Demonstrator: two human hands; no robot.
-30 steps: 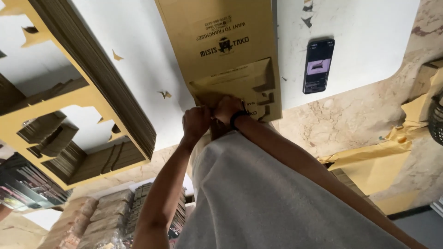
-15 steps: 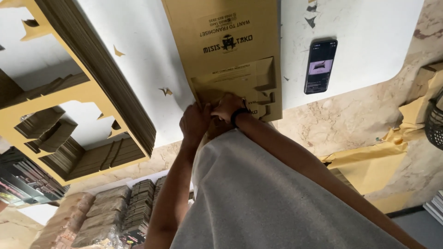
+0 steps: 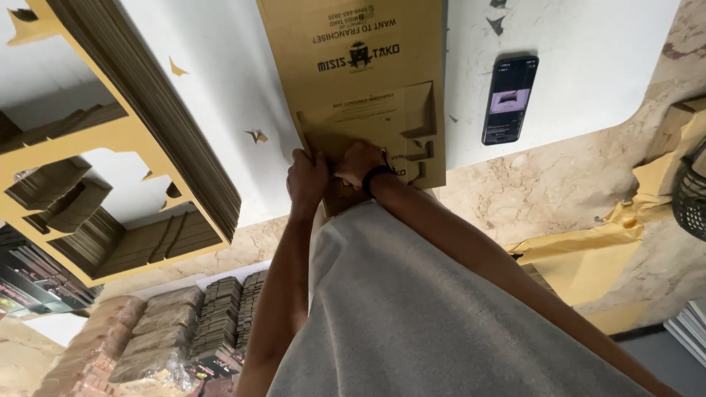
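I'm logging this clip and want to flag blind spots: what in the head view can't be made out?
- Fingers of the left hand and right hand: curled against the flat cardboard box blank, so their grip is hidden.
- Near edge of the blank: covered by both hands and the grey shirt.
- Phone screen: too small to read.
- Stack of die-cut cardboard: cut off by the left and top edges.
- Black basket: cut off at the right edge.

1. A brown cardboard sheet [image 3: 360,81] with black print is seen on a white table [image 3: 588,66].
2. Right of the sheet, a black phone [image 3: 509,99] is seen.
3. Left of it, a yellow-brown cardboard stack [image 3: 140,110] is seen.
4. Below the sheet, a black wristband [image 3: 376,175] and a grey shirt [image 3: 434,323] are seen.
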